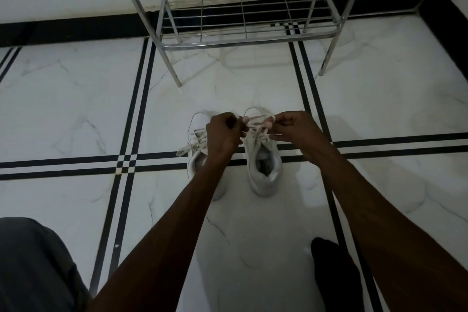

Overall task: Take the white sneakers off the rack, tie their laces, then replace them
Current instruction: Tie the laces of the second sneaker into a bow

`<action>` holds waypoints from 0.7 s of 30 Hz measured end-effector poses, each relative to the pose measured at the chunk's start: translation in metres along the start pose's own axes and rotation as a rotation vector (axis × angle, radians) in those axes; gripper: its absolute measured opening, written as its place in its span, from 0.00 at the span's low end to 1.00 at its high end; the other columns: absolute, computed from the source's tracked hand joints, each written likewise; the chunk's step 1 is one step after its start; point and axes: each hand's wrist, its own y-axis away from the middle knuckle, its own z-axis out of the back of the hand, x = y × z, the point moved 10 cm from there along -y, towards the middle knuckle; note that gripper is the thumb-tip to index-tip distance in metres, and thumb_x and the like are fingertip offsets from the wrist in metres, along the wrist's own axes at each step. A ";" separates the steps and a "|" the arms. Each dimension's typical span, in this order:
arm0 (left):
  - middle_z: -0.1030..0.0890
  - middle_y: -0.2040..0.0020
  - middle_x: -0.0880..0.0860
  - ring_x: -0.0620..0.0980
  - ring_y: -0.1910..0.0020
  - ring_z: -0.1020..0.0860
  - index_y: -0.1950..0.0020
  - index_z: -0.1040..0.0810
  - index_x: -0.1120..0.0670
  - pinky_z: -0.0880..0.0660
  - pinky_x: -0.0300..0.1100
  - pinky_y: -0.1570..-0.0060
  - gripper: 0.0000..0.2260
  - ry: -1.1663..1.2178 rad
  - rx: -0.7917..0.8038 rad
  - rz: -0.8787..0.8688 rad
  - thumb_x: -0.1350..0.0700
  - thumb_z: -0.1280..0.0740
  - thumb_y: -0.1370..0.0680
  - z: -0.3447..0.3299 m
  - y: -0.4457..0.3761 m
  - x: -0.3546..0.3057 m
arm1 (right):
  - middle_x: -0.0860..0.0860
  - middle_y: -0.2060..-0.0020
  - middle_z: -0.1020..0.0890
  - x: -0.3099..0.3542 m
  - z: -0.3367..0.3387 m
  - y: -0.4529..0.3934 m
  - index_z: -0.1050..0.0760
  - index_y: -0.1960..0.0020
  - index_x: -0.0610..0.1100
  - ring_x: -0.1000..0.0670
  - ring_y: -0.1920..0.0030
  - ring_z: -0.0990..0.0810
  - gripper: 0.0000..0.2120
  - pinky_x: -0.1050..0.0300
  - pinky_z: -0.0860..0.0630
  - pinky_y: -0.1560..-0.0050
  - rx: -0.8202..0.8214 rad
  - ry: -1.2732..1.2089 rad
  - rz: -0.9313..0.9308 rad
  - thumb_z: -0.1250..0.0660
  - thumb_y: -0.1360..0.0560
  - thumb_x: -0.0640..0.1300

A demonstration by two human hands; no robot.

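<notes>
Two white sneakers stand side by side on the marble floor, toes pointing away from me. Over the right sneaker (264,172), my left hand (224,134) and my right hand (295,128) each pinch a stretch of its white lace (257,121), pulled taut between them. The left sneaker (196,157) is partly hidden under my left forearm; its laces (188,148) lie loose and spill off to the left.
A chrome wire shoe rack (243,38) stands against the wall just beyond the sneakers, its lower shelf bare. My grey-clad knee (33,266) is at the bottom left and a dark-socked foot (334,273) at the bottom right. Black inlay lines cross the white floor.
</notes>
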 end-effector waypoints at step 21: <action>0.14 0.47 0.50 0.55 0.44 0.19 0.44 0.19 0.49 0.25 0.55 0.43 0.09 -0.524 0.059 -0.107 0.52 0.33 0.23 -0.035 0.031 0.016 | 0.48 0.44 0.16 -0.017 0.001 -0.009 0.17 0.44 0.45 0.53 0.46 0.20 0.10 0.59 0.25 0.46 0.043 0.719 0.121 0.31 0.24 0.38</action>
